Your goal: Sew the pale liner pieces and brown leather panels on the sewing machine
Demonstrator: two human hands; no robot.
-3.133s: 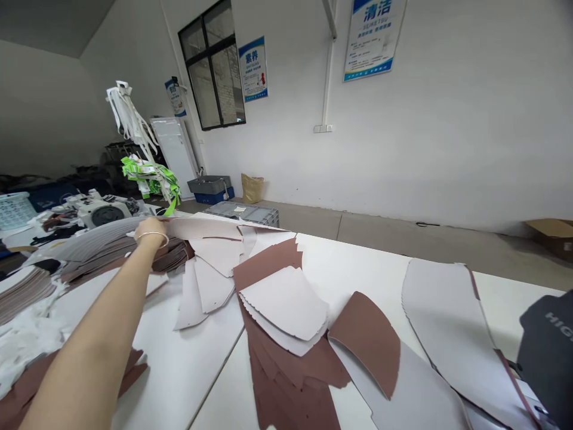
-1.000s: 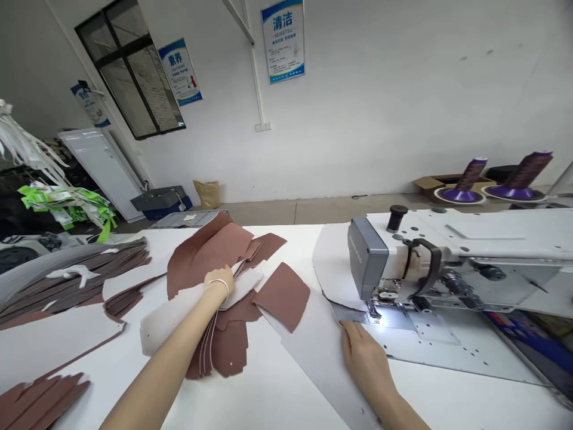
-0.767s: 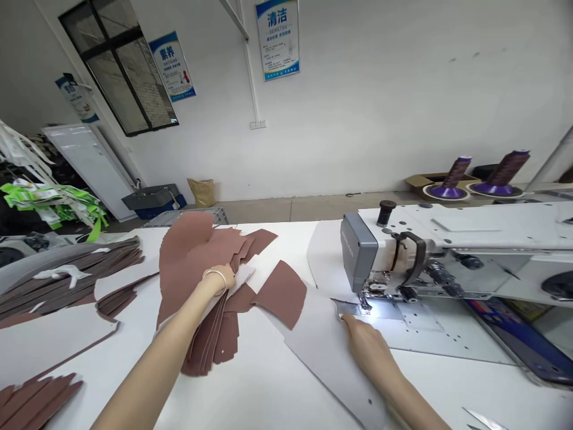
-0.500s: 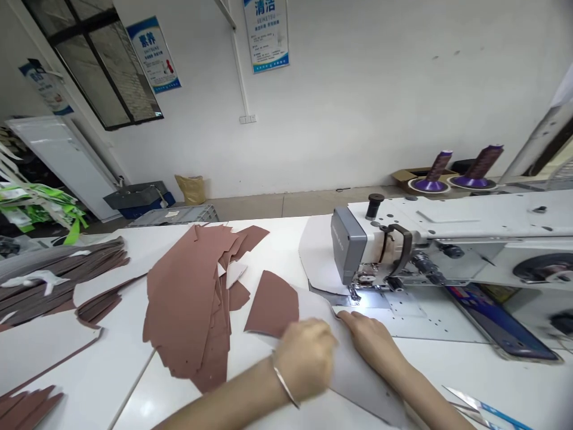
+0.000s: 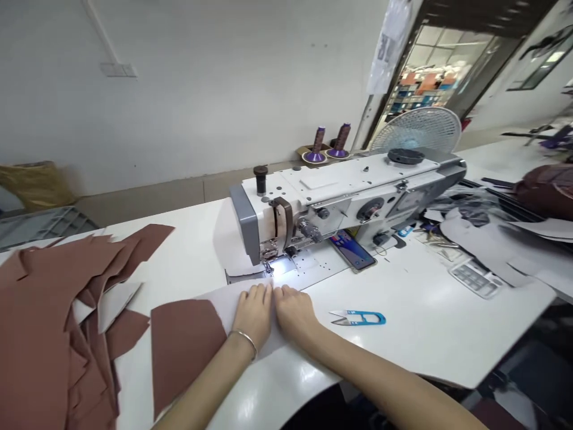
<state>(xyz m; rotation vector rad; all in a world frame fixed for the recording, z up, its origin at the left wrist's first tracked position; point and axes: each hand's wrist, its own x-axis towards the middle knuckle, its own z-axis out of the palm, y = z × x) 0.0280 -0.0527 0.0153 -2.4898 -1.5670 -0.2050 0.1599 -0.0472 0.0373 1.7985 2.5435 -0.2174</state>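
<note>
A white sewing machine (image 5: pixel 290 191) stands on a white tabletop (image 5: pixel 416 346), and its small lamp shines near the needle foot (image 5: pixel 269 269). A pale grey panel (image 5: pixel 226 304) lies just in front of the sewing machine, with its far edge close to the foot. Both hands are on it, side by side. The left hand (image 5: pixel 253 316), with a thin bracelet (image 5: pixel 244 337) on its wrist, rests on top of the panel, its fingers close together and a little bent. The right hand (image 5: pixel 293 307) is right next to it, more curled up, with its fingertips at the panel. I cannot tell if either hand is pinching it, because the undersides of the hands are hidden.

A brown panel (image 5: pixel 183 346) lies in front of the sewing machine and to its left, by the left arm. Farther left of the machine is a messy pile of brown pieces (image 5: pixel 40 310).

Blue thread snips (image 5: pixel 358 318) lie in front of the sewing machine, to the right of the hands, with their blades apart. A phone (image 5: pixel 351 249) sits partly under the machine's arm. Behind the machine stand two brown thread cones (image 5: pixel 317 142) and a round fan (image 5: pixel 421 131).
</note>
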